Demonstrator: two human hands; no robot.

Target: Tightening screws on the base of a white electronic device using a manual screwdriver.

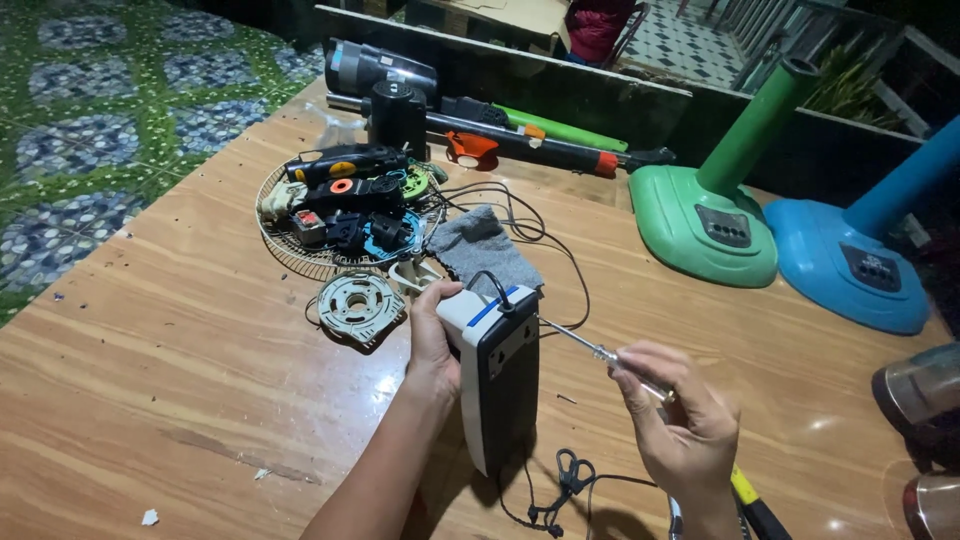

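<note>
Wire fan guard (285,255) upper centre-left on counter (170,350), holding loose black, orange, blue parts. White-black box (497,375) with blue stripe, frame centre, upright, gripped by left hand (432,345). Right hand (680,420) closed around screwdriver (585,345), tip at box.

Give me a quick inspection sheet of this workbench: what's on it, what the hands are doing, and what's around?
Surface: wooden table, glossy, a few white scraps.
Job's things: white-and-black box with a blue stripe, stood on end; screwdriver, tip at the box's side.
Clutter: fan grille heaped with small parts; round plastic disc; grey cloth; black motor; long pole; green fan base; blue fan base.
Grippers: left hand grips the box; right hand holds the screwdriver.
Cables: black cord bundled below the box; thin wires near the cloth.
Surroundings: patterned tile floor; dark beyond the table.
</note>
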